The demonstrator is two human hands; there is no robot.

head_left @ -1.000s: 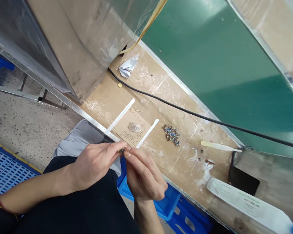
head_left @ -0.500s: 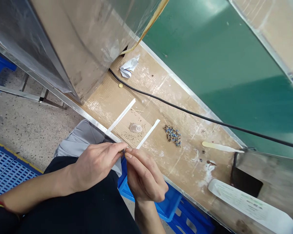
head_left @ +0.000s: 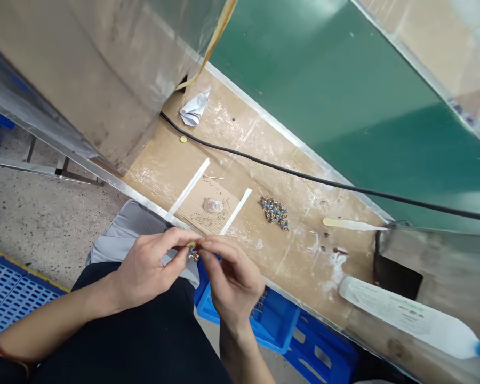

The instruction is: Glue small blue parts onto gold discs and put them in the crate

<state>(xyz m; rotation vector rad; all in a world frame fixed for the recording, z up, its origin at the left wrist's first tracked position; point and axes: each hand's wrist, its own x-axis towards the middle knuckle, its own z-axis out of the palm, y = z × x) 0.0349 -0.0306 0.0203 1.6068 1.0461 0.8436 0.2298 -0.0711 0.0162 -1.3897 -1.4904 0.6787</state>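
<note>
My left hand and my right hand meet just off the table's front edge. Between their fingertips is a small gold-and-blue metal piece, partly hidden, and both hands pinch it. Beyond them, a cardboard sheet lies between two white tape strips. It carries a small clear plastic cup or lid, with tiny dark bits scattered around it. Near its far edge lies a thin stick. To the right sits a pile of similar gold-and-blue pieces.
A black cable crosses the table. At the back left are a crumpled cloth and a small yellow disc. A pale flat stick and a white bottle lie right. Blue bins stand below the edge.
My fingers have shifted on the small piece, and more of its gold and blue parts now shows. The right hand has turned slightly. The whole view has moved a little.
</note>
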